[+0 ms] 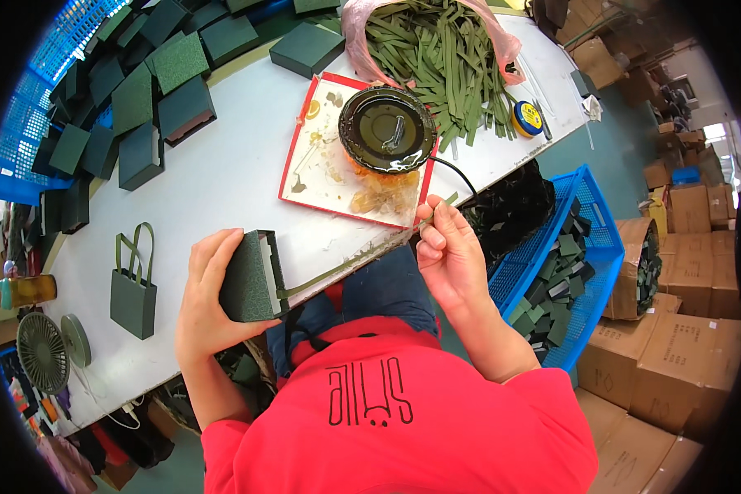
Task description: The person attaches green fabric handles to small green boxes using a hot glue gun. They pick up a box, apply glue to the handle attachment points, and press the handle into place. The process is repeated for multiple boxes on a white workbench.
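Observation:
My left hand (pixel 198 300) is wrapped around a small dark green box (pixel 249 284) at the table's near edge. Its open side faces right. A narrow green ribbon (pixel 337 274) runs from that side across to my right hand (pixel 453 251), whose thumb and fingers pinch the ribbon near its far end. Just beyond my right hand stands a black round pot (pixel 387 130) of shiny, glue-like liquid, on a red-rimmed white board (pixel 305 156) smeared with amber residue. To the left of my left hand is a green box with two ribbon handles (pixel 133 303).
Green boxes (pixel 136 99) are heaped at the far left beside blue crates (pixel 20 136). A pink bag (pixel 358 37) holds cut ribbons (pixel 445 66); a yellow-blue round tin (pixel 527 118) is nearby. A small fan (pixel 43 352) stands left; a blue crate (pixel 609 247) and cartons (pixel 675 346) stand right.

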A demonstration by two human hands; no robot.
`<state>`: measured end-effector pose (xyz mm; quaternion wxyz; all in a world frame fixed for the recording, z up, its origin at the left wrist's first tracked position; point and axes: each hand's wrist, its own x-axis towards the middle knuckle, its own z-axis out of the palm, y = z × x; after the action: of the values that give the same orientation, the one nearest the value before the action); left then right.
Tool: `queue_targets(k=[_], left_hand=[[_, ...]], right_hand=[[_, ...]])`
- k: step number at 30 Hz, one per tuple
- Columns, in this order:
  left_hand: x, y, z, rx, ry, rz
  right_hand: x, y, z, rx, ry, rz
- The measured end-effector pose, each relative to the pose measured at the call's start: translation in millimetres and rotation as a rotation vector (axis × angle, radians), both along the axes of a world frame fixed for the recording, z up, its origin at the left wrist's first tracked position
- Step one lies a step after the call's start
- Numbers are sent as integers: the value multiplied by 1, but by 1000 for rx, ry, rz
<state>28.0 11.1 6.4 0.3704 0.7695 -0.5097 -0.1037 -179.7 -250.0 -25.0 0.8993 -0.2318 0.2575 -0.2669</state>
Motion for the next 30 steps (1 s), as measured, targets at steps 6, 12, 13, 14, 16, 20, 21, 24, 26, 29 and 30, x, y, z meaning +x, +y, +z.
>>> queue_targets(k=[6,12,13,14,16,20,21,24,26,29,30], left_hand=[[-2,-6,-1,27,3,-22],[-7,-26,6,-12,16,-89],[-8,-27,6,-17,10,-95],[-8,-29,6,-21,4,-104],[-9,-32,6,-26,-2,-115],[-9,-35,7,-29,6,-130],[-9,-36,6,-30,9,-133],[-9,-36,6,-32,5,-136],[-9,-36,5,-28,-17,-152],[-9,-36,5,-22,-24,-160],[-9,-36,5,-20,-22,-161]], right_hand=[[10,-8,7,-190,73,27],[23,-26,3,-489,268,97],[26,-27,4,-509,281,112],[28,-28,4,-527,295,125],[32,-29,5,-531,317,142],[35,-33,4,-531,352,151],[36,-34,4,-532,358,152],[39,-36,6,-532,379,152],[40,-37,6,-527,397,151],[41,-40,2,-488,388,142],[40,-40,3,-474,383,145]])
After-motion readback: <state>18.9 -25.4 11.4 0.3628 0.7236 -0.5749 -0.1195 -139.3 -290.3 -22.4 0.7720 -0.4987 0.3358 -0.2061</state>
